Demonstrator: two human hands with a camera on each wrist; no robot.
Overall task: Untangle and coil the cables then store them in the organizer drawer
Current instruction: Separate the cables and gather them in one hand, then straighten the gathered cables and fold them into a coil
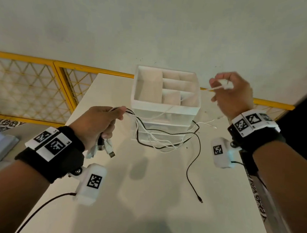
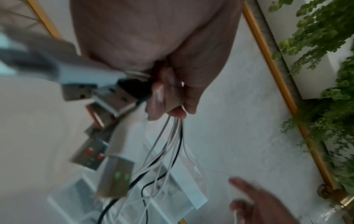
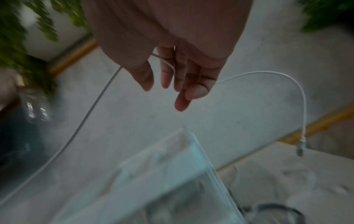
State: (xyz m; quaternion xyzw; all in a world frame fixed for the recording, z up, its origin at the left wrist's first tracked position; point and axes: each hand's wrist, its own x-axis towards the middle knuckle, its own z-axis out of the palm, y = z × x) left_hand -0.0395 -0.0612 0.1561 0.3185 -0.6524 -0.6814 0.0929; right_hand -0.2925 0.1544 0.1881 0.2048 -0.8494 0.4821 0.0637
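while left hand (image 1: pixel 101 120) grips cables (image 1: pixel 158 135), tangled

Both forearms extend forward, each wrist wrapped in a black band carrying marker tags and a white camera module. The left hand (image 1: pixel 101 121) is raised at mid-height, knuckles up, fingers (image 2: pixel 162 97) curled tight around a bundle of cables (image 1: pixel 158 135), thumb pressed on top. The right hand (image 1: pixel 231 95) is held higher and further forward, fingers (image 3: pixel 193 84) loosely bent, pinching one white cable (image 3: pixel 277 78) between thumb and forefinger.
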